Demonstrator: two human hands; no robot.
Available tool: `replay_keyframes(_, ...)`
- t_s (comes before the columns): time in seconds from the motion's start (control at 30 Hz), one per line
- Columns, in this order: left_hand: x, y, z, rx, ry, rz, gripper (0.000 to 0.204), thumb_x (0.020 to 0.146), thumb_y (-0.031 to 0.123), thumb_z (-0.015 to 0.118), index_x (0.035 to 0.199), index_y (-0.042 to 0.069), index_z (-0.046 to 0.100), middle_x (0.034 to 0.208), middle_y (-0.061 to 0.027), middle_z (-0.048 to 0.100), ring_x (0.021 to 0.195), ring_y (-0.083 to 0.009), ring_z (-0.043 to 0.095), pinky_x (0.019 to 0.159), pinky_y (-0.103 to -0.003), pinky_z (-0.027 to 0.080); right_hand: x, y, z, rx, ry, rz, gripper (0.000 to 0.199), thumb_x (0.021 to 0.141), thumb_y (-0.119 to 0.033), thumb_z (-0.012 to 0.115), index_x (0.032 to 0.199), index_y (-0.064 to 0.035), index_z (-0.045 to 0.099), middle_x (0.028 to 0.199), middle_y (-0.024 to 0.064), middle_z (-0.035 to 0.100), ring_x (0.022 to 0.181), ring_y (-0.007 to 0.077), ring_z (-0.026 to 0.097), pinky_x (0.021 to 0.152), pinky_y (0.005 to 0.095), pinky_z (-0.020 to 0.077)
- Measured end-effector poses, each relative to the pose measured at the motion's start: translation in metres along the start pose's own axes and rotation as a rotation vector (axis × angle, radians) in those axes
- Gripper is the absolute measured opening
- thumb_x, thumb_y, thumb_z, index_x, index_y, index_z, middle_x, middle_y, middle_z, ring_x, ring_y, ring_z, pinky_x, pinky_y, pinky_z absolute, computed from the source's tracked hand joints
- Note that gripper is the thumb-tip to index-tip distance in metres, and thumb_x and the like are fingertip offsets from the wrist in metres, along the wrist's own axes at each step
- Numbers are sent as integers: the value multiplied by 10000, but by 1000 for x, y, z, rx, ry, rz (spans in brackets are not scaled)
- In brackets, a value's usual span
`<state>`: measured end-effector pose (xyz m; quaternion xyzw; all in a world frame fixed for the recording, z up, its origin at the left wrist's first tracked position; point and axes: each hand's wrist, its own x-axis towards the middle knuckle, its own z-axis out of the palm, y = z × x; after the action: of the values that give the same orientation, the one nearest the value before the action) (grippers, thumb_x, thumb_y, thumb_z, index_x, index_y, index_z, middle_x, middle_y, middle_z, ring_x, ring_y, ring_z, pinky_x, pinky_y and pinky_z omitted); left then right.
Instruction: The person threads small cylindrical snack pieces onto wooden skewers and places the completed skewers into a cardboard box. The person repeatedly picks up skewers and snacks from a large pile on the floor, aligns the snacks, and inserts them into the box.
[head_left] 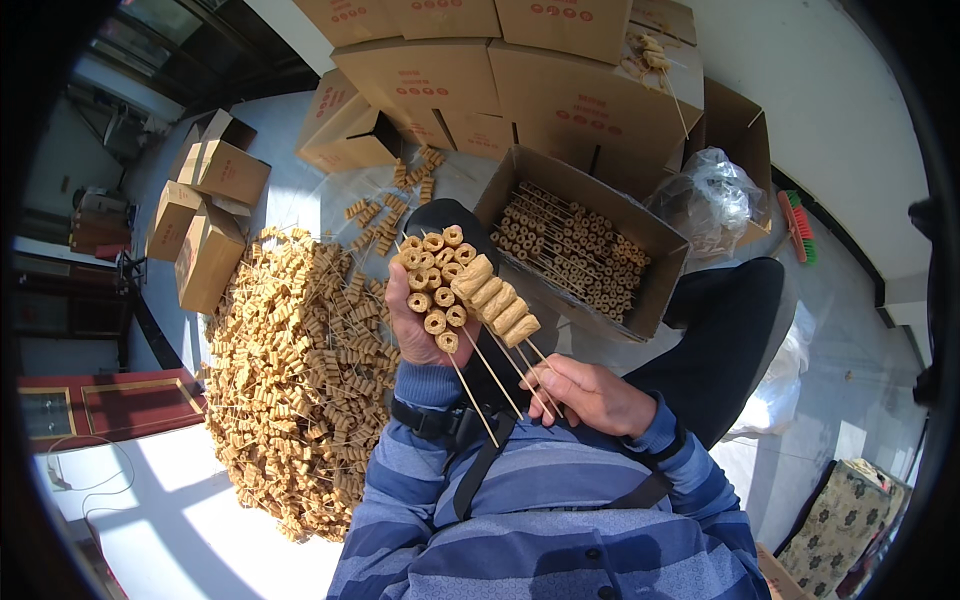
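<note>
Cradling a bundle of skewered rolls [468, 284] above the lap [705, 355], the left hand [408, 330] has its fingers curled around one side, while the right hand [595, 395] pinches bare wooden sticks [474, 400] below. The rolls look light, dry and probably brittle, so the sticks seem the safer hold. Ahead, the open cardboard carton [620, 208] has upright walls to clear, with room above its packed skewers [565, 245]; heaped skewers [295, 400] crowd the left side.

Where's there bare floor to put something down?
Bare floor lies left of the skewer heap, bordering the red cabinet; another patch is right of the white plastic by the right knee. It's crowded by the open box and cartons.
</note>
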<state>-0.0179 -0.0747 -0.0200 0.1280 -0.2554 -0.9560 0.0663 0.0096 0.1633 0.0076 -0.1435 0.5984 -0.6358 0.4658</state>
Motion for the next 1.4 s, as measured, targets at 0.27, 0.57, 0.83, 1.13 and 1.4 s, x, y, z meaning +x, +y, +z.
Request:
replay_keyframes(0.27, -3, -8, 9, -11, -98, -61, 779, 959, 623, 567, 1391, -21, 492, 1201, -142, 618, 1080, -296, 635, 921, -447, 556, 15, -4, -11, -155, 517, -6, 373, 1113, -294, 427, 1315, -14, 570, 753, 54, 666, 603, 78, 623, 544, 229, 493)
replay_keyframes(0.57, -9, -19, 18, -98, -69, -22, 712, 965, 553, 607, 1419, 19, 489, 1430, -161, 551, 1312, -343, 546, 1117, -535, 447, 16, -11, -11, 56, 77, 23, 421, 1138, -308, 331, 1278, 21, 554, 607, 19, 580, 456, 69, 534, 487, 211, 447)
replay_keyframes(0.83, -11, -20, 19, -109, -212, -195, 853, 929, 633, 594, 1493, 20, 411, 1458, -210, 502, 1315, -370, 539, 1115, -551, 449, 17, -10, -19, 67, -77, 75, 474, 1138, -354, 303, 1327, 17, 528, 622, 40, 605, 447, 79, 522, 481, 206, 443)
replay_keyframes(1.13, -4, -15, 18, -133, -139, -86, 888, 936, 619, 577, 1511, -29, 380, 1413, -194, 544, 1257, -326, 580, 1042, -493, 522, 20, -11, -21, -140, 67, -43, 565, 1092, -395, 456, 1457, 36, 428, 1163, 169, 633, 1055, 230, 645, 854, 330, 537)
replay_keyframes(1.4, 1, -12, 38, 171, -111, 56, 813, 933, 531, 629, 1517, 33, 361, 1410, -173, 535, 1267, -300, 573, 1068, -463, 510, 40, -70, 1, -800, 567, -456, 1292, 723, -684, 817, 1575, 40, 170, 1571, 337, 260, 1498, 464, 259, 1226, 505, 256)
